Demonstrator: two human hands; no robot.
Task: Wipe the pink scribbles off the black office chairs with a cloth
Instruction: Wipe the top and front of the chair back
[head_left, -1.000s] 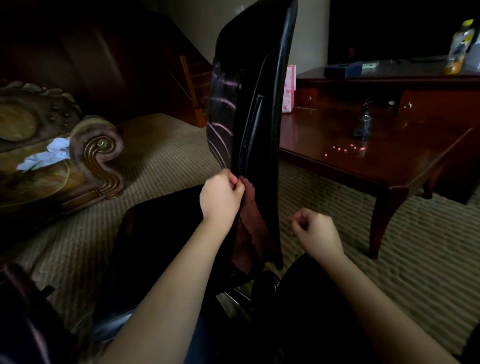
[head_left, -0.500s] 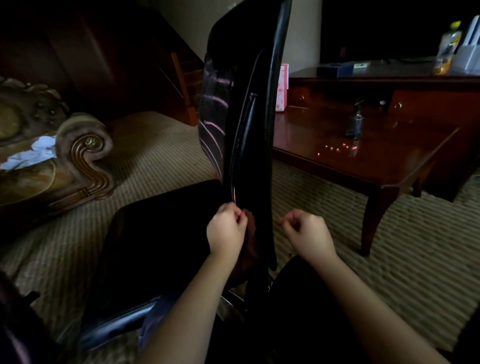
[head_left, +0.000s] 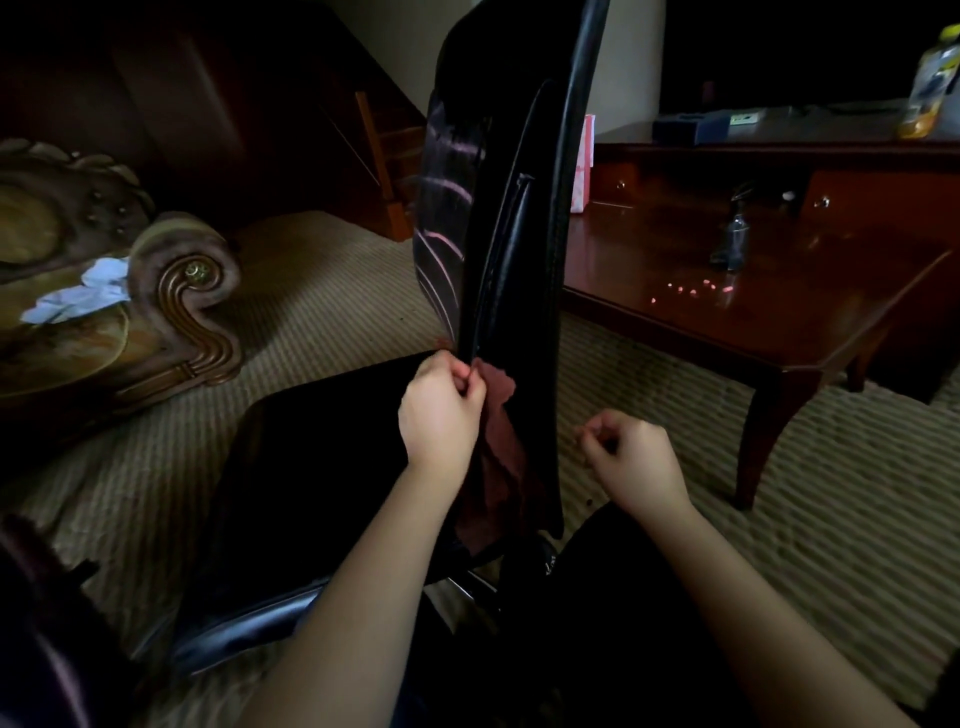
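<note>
A black office chair stands edge-on before me, its backrest (head_left: 524, 249) rising to the top of the view and its seat (head_left: 322, 467) stretching to the left. Pink scribbles (head_left: 441, 244) streak the backrest's front face. My left hand (head_left: 441, 410) pinches a dark red cloth (head_left: 498, 457) against the lower edge of the backrest; the cloth hangs down behind the hand. My right hand (head_left: 631, 457) hovers to the right of the backrest with its fingers curled, holding nothing and touching nothing.
A dark wooden coffee table (head_left: 779, 332) stands to the right with a small spray bottle (head_left: 732, 239) and pink specks on it. An ornate sofa arm (head_left: 182, 301) with white crumpled paper (head_left: 78, 296) is at the left. Striped carpet (head_left: 857, 493) covers the floor.
My left hand slid down the backrest's edge with the cloth and has come back up a little. My right hand stayed curled beside the chair.
</note>
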